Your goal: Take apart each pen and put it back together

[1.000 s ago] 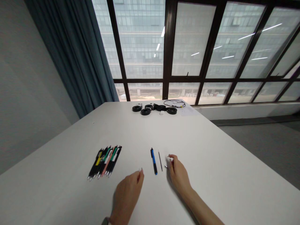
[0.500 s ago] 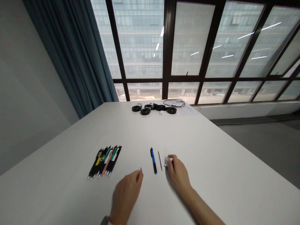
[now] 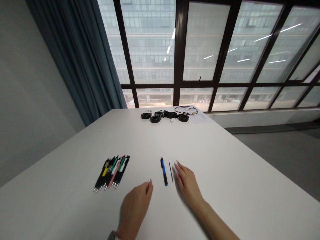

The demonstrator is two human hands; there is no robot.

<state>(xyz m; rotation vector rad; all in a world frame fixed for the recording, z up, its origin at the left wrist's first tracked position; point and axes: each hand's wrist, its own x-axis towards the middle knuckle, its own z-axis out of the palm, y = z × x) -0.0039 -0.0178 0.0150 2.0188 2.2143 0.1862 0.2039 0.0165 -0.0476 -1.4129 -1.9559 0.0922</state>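
Note:
My right hand (image 3: pixel 188 181) is just right of a thin pen refill (image 3: pixel 170 171), its fingers apart and reaching toward the refill. Whatever lies under that palm is hidden. Left of the refill, roughly parallel to it, a blue pen barrel (image 3: pixel 164 172) with a black grip lies on the white table (image 3: pixel 160 141). My left hand (image 3: pixel 136 205) rests lower left of the barrel, its fingers curled closed; whether they hold anything cannot be seen. Farther left, several pens (image 3: pixel 112 172) lie side by side in a slanted row, in black, yellow, green, white and pink.
At the table's far end lie several black rings or rolls (image 3: pixel 155 119), a black strap-like bundle (image 3: pixel 170 114) and a coiled black cable (image 3: pixel 185 110). A blue curtain (image 3: pixel 82 60) and dark-framed windows (image 3: pixel 181 53) stand beyond the table.
My right hand's fingers have come apart and stretched forward from a pinch. The small shiny metal piece at its fingertips is out of sight now. My left hand stays in place.

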